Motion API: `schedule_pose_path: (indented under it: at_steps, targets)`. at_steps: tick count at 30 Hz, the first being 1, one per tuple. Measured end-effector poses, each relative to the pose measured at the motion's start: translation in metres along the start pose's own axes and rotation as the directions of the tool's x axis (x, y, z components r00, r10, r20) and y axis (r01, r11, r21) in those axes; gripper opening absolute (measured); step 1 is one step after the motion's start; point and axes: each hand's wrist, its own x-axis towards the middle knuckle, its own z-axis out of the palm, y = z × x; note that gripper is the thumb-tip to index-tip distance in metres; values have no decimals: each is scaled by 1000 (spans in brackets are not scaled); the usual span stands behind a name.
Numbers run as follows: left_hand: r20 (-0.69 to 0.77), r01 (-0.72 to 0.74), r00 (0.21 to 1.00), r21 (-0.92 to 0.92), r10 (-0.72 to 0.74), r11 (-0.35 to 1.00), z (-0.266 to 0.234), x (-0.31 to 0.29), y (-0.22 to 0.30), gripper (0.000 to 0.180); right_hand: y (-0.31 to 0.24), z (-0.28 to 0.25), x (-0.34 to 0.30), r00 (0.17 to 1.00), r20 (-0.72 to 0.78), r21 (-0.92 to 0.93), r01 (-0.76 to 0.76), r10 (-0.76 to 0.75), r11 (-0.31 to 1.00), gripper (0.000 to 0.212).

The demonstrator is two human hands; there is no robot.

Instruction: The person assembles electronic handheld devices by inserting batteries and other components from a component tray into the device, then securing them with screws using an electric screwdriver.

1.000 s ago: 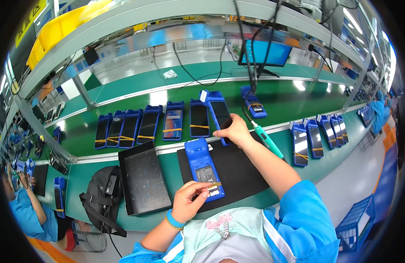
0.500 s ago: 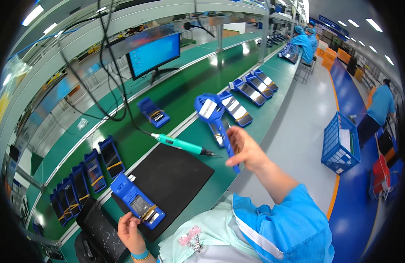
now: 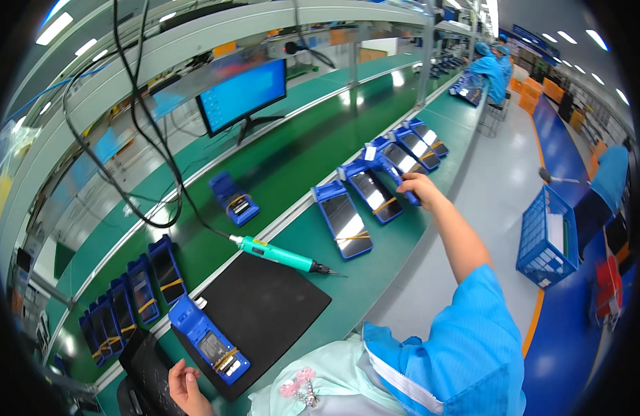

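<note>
One outstretched right hand (image 3: 419,188), right of centre, fingers apparently clamped on a blue device (image 3: 391,169); lower left, left hand (image 3: 187,390) curled, fingers slightly apart.

Monitor (image 3: 243,95), black-framed, lit blue, at eleven o'clock. Crate (image 3: 539,255), blue, latticed, at three o'clock. Boxes (image 3: 530,96), orange, grouped at two o'clock.

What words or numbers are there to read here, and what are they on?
None can be read clearly.
Overhead blue sign: too blurred.
Icon captions on the monitor: too small.
Markings on the blue device on the black mat: too small.
White tag near the right hand: too small.
</note>
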Motion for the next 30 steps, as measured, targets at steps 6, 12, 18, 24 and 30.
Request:
schedule_pose_path:
  at_steps: [6, 12, 18, 24, 30]
  targets:
    - [-10, -101, 995, -67, 100, 993, 6, 3, 9, 27, 8, -19, 40, 969, 0, -387, 227, -246, 894, 47]
    - [15, -173, 985, 68, 173, 982, 7, 39, 34, 32, 34, -15, 87, 941, -3, -665, 251, -339, 703, 60]
    - [-4, -205, 965, 605, 261, 769, 42, 130, 19, 66, 79, -49, 165, 824, 95, -757, 424, -558, 497, 62]
    - [-288, 386, 920, 778, -265, 495, 106, 231, -19, 70, 59, -65, 179, 996, 33, -879, 71, -89, 471, 55]
    - [-84, 284, 899, 859, -431, 426, 78, 262, -40, 78, 54, -101, 170, 971, 149, -798, 231, -190, 557, 53]
